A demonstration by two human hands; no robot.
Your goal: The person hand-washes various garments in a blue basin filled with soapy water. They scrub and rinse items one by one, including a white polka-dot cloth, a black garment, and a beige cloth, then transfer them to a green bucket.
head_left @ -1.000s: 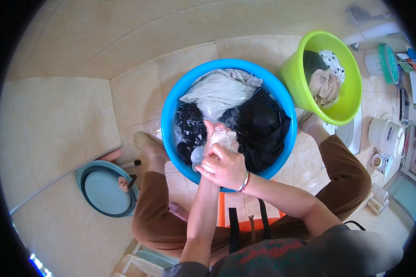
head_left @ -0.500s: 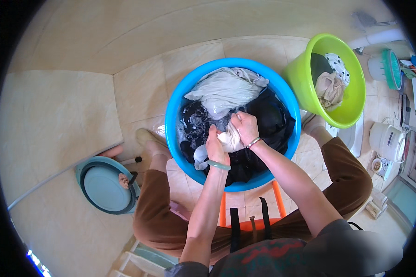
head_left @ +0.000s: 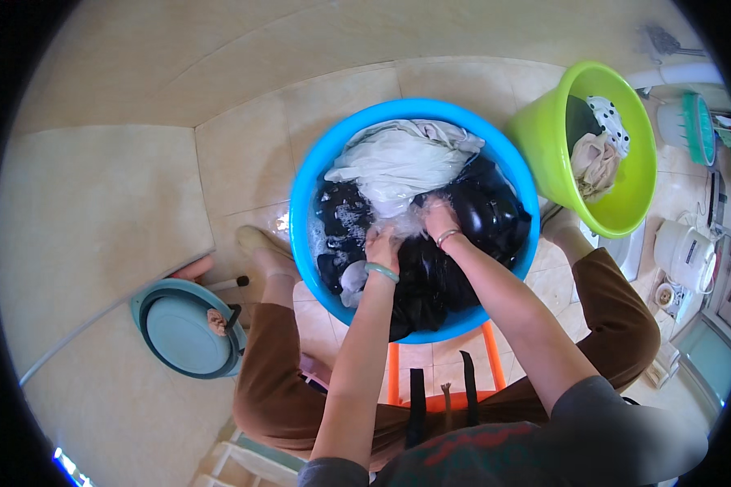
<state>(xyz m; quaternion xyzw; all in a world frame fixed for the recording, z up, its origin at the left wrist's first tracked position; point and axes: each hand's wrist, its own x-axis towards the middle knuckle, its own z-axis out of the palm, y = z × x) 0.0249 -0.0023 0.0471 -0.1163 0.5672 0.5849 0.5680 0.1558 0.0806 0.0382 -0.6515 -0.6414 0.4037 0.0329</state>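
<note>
A blue basin (head_left: 304, 243) of soapy water holds soaked laundry. Both my hands are down at the water in its middle, closed around a wet cream cloth (head_left: 400, 226) that splashing partly hides. My left hand (head_left: 382, 247), below a green bangle, grips its near-left end. On the other end is my right hand (head_left: 439, 217), with a silver bracelet at the wrist. Just beyond them floats a large pale grey garment (head_left: 410, 158). Dark garments (head_left: 483, 213) lie around my right hand and under both wrists. A small whitish cloth (head_left: 353, 282) sits left of my left wrist.
A lime-green bucket (head_left: 536, 158) with several clothes leans at the back right, close to the basin. Left of my leg is a grey-blue folding basin (head_left: 188, 333). An orange stool (head_left: 494, 355) stands between my knees. A white container (head_left: 684, 253) is at the far right.
My hands have dropped from above the laundry into the water with the cream cloth, throwing up a splash. The cloth is now mostly hidden. The view has shifted slightly.
</note>
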